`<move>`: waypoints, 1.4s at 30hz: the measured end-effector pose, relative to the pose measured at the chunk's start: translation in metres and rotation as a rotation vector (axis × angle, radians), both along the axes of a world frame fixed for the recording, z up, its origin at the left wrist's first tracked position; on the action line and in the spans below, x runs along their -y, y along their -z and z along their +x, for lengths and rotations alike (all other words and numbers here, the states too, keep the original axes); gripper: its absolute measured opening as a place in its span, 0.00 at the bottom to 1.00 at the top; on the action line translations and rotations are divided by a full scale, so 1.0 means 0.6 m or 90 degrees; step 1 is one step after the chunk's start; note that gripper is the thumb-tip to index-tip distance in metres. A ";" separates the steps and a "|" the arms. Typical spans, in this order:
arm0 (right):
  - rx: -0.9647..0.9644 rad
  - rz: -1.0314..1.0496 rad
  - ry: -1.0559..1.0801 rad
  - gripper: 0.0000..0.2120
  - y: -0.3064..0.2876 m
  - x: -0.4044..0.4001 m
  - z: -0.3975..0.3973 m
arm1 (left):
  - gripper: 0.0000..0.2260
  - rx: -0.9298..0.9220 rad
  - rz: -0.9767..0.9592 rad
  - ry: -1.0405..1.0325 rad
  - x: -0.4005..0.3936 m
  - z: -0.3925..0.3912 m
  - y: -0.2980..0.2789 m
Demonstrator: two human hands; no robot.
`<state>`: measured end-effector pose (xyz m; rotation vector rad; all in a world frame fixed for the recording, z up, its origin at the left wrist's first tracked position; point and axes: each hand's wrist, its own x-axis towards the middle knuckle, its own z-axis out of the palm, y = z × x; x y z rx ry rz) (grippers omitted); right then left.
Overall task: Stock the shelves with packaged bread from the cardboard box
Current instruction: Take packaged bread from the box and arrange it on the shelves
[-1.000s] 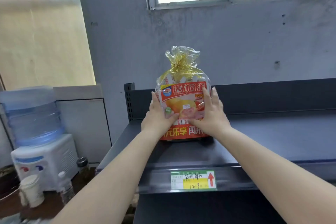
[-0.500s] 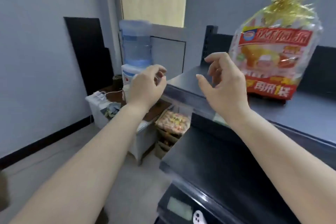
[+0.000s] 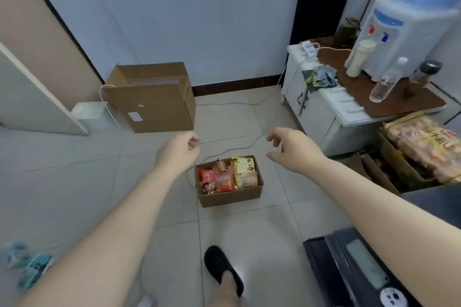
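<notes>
Seen from the camera on my head, both my bare arms reach out over a tiled floor (image 3: pixel 74 182), and neither hand has hold of anything. My left hand (image 3: pixel 178 151) is loosely curled, fingers (image 3: pixel 193 141) folded in toward the palm around nothing but air. My right hand (image 3: pixel 293 148) is spread wider, its thumb (image 3: pixel 273 157) set apart from the bent fingers, also empty. Both hands hang above and clear of the small cardboard box (image 3: pixel 230 195) that sits open on the floor between them, well below them in the frame.

Inside that box lie packaged goods: a red-and-orange bread packet (image 3: pixel 219 180) on the left side and a yellow packet (image 3: pixel 244 173) leaning on the right side, with smaller wrapped pieces behind them that are too blurred to tell apart. A thin white cable (image 3: pixel 234 148) curls across the tiles just behind the box.

Farther back, against the pale wall, stands a larger cardboard carton (image 3: pixel 152 97), flaps up. To the right is a white cabinet (image 3: pixel 314 107) with a brown top, bearing a water dispenser (image 3: pixel 409 25), a clear plastic bottle (image 3: pixel 385 82) and a crumpled cloth (image 3: pixel 320 77). Below its right end, more bagged bread (image 3: pixel 424 142) is stacked in another box. The dark edge of a shelf unit (image 3: pixel 349 269) fills the lower right corner, and my foot in a black slipper (image 3: pixel 222 269) stands on the tiles at the bottom centre.
</notes>
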<state>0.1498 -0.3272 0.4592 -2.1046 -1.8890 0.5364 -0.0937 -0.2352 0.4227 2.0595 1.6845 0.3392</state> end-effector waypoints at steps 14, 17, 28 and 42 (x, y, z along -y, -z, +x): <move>-0.116 -0.309 0.073 0.21 0.395 -0.338 -0.005 | 0.15 -0.010 -0.264 -0.109 -0.252 -0.012 0.358; -0.107 -0.366 0.085 0.24 0.515 -0.388 0.022 | 0.18 0.010 -0.323 -0.129 -0.292 0.017 0.487; -0.244 -0.514 0.333 0.35 0.969 -0.488 0.106 | 0.19 0.105 -0.479 -0.234 -0.382 0.124 0.959; -0.369 -0.537 0.437 0.38 1.136 -0.515 0.117 | 0.31 0.315 -0.572 -0.430 -0.391 0.171 1.111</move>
